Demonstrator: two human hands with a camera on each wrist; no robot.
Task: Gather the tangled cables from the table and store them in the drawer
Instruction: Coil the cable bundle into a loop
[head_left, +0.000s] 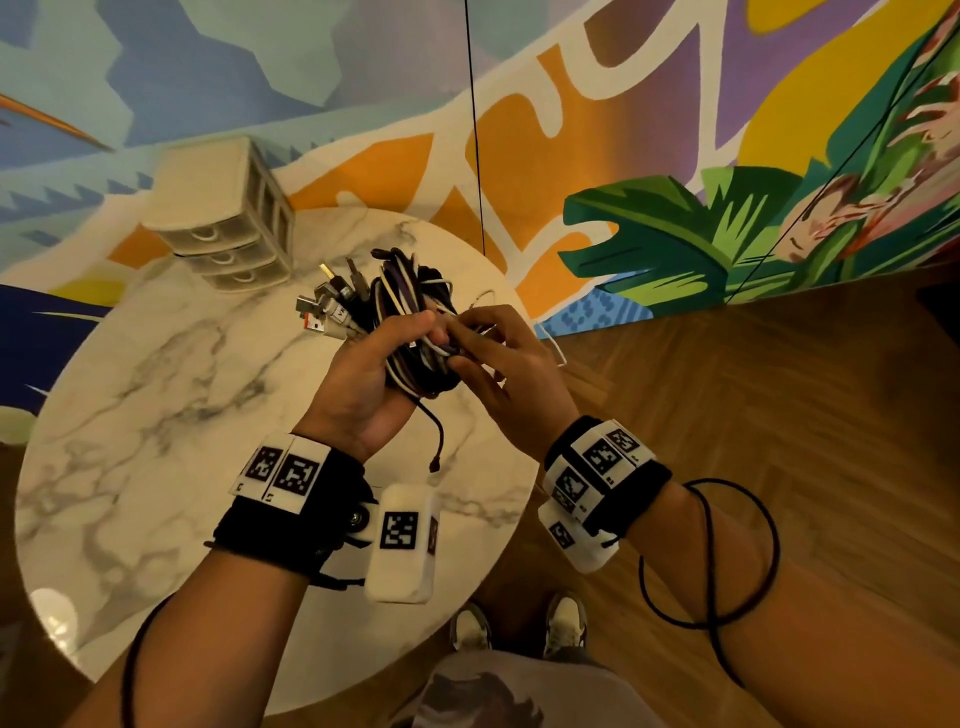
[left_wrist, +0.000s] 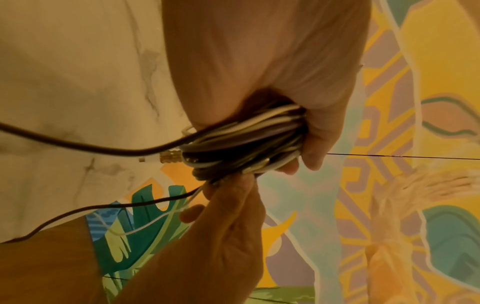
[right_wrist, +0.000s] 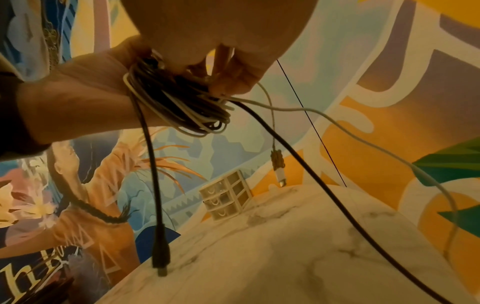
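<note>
Up above the round white marble table (head_left: 156, 415), the coiled bundle of black, white and purple cables (head_left: 410, 332) sits in the left hand (head_left: 363, 384), whose fingers curl round it. The right hand (head_left: 509, 374) pinches what looks like a white strand at the bundle's side. Loose plug ends dangle. A small beige three-drawer organiser (head_left: 228, 218) stands at the table's far edge.
</note>
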